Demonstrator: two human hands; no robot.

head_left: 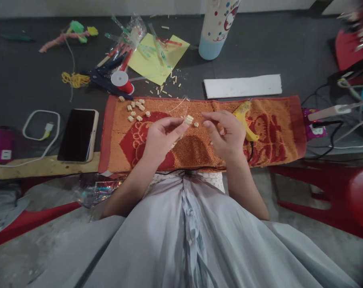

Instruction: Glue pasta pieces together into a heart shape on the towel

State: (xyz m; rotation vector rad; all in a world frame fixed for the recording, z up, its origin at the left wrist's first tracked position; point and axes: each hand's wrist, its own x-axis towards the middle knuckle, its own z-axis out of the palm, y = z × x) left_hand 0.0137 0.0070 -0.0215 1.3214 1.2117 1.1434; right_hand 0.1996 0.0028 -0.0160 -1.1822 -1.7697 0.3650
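Note:
Over the orange and red towel (205,150), my left hand (165,136) pinches a small pale bundle of short sticks (188,119) between thumb and fingertips. Just right of it, my right hand (225,132) is curled, with thumb and index finger apart and no object visible between their tips. A single pale piece (196,125) lies between the hands. Several similar small bundles (139,105) are scattered on the towel's upper left. Beside my right hand rests a yellow glue gun (247,126), partly hidden by that hand.
A red thread spool (123,82), dark pliers (103,76) and yellow paper (148,66) lie beyond the towel. A white strip (243,86) and a bottle (214,36) are at the back. Left is a phone (77,135); right are cables (355,120) and a power strip (315,126).

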